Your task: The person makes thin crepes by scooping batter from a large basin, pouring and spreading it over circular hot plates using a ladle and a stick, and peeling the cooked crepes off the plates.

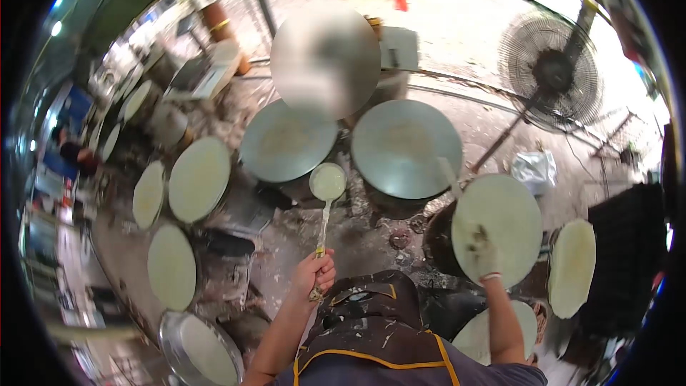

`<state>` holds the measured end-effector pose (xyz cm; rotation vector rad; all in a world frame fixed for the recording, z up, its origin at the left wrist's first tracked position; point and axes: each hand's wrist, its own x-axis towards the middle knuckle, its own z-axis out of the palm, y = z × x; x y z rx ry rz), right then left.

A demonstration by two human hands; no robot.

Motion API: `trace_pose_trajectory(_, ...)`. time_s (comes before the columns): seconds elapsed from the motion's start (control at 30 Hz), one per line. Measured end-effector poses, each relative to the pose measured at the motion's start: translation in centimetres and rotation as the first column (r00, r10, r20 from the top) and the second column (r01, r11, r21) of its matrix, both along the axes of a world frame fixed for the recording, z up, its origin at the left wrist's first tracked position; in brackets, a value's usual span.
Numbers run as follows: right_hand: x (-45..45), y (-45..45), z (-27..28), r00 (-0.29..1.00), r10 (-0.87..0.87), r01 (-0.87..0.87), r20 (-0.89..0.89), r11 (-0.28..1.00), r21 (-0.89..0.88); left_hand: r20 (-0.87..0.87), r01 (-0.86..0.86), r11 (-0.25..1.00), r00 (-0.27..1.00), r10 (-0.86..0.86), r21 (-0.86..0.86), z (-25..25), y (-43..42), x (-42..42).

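My left hand (315, 272) is wrapped round the handle of a ladle (322, 229). Pale, creamy batter (328, 182) fills its bowl, which is held out in front of me over the dirty floor. At the right, my right hand (485, 256) wears a whitish glove with dark-stained fingers. It is over a round griddle covered with a pale sheet of batter (504, 218); the glove is smeared, so its grip is unclear. A pale flat stick (449, 176) shows at that griddle's upper left. Two grey round griddles (289, 164) (407, 179) stand beyond the ladle.
Several batter-covered rounds curve along my left, including one griddle (200, 179) and a metal-rimmed pan (168, 339). A large fan (550, 71) stands back right, near a silvery bag (534, 169). An oval pale sheet (572, 268) lies far right. A blurred disc (300, 43) is ahead.
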<state>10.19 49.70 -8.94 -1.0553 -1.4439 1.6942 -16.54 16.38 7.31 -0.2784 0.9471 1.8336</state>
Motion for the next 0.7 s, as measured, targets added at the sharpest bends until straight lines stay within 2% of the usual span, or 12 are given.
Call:
trace_pose_trajectory(0.1,-14.6,-11.9,7.7,0.725,0.47,-0.607,0.503,0.782,0.143,-0.061,-0.1,0.994,0.993,0.097,-0.046,-1.9,-6.3,-0.7)
trace_pose_trajectory(0.13,-18.3,-16.4,8.1,0.691,0.565,-0.691,0.451,0.699,0.184,-0.071,-0.13,0.989,0.99,0.125,-0.075,-2.3,-8.4,-1.0)
trace_pose_trajectory(0.2,-24.5,-25.2,10.6,0.561,0.737,-0.821,0.378,0.555,0.135,-0.13,-0.225,0.968,0.969,0.21,-0.113,-3.4,-12.8,-1.2)
trace_pose_trajectory(0.3,-28.6,-35.2,13.6,0.301,0.795,-0.954,0.526,0.245,0.174,-0.169,-0.364,0.913,0.927,0.336,-0.182,-5.0,-18.2,-1.2)
trace_pose_trajectory(0.37,-29.5,-39.9,13.0,0.161,0.757,-0.97,0.634,0.004,0.242,-0.181,-0.402,0.863,0.914,0.362,-0.305,-7.1,-21.9,-0.6)
trace_pose_trajectory(0.4,-29.2,-41.7,10.8,0.044,0.742,-0.917,0.669,-0.235,0.321,-0.18,-0.467,0.816,0.884,0.432,-0.341,-7.8,-23.0,-0.2)
trace_pose_trajectory(0.47,-30.3,-43.2,11.2,-0.103,0.832,-0.892,0.544,-0.32,0.319,-0.184,-0.573,0.707,0.814,0.551,-0.414,-8.9,-24.6,0.1)
trace_pose_trajectory(0.57,-33.2,-42.6,6.8,-0.35,0.911,-0.934,0.219,-0.32,-0.159,-0.065,-0.594,0.679,0.771,0.633,-0.431,-10.4,-27.4,1.1)
trace_pose_trajectory(0.6,-34.2,-41.6,3.0,-0.36,0.896,-0.933,0.259,-0.343,-0.109,-0.025,-0.602,0.681,0.756,0.654,-0.418,-11.3,-28.4,1.6)
trace_pose_trajectory(0.63,-36.1,-40.5,2.4,-0.318,0.889,-0.923,0.328,-0.212,-0.32,0.036,-0.642,0.649,0.699,0.714,-0.408,-12.0,-28.9,2.0)
trace_pose_trajectory(0.67,-36.2,-38.5,-4.7,-0.149,0.984,-0.839,0.096,-0.074,-0.539,0.059,-0.668,0.621,0.66,0.749,-0.411,-12.6,-29.4,2.3)
trace_pose_trajectory(0.7,-37.5,-35.5,-10.4,-0.208,0.931,-0.767,0.3,0.035,-0.64,0.08,-0.693,0.592,0.62,0.781,-0.412,-13.2,-29.7,2.6)
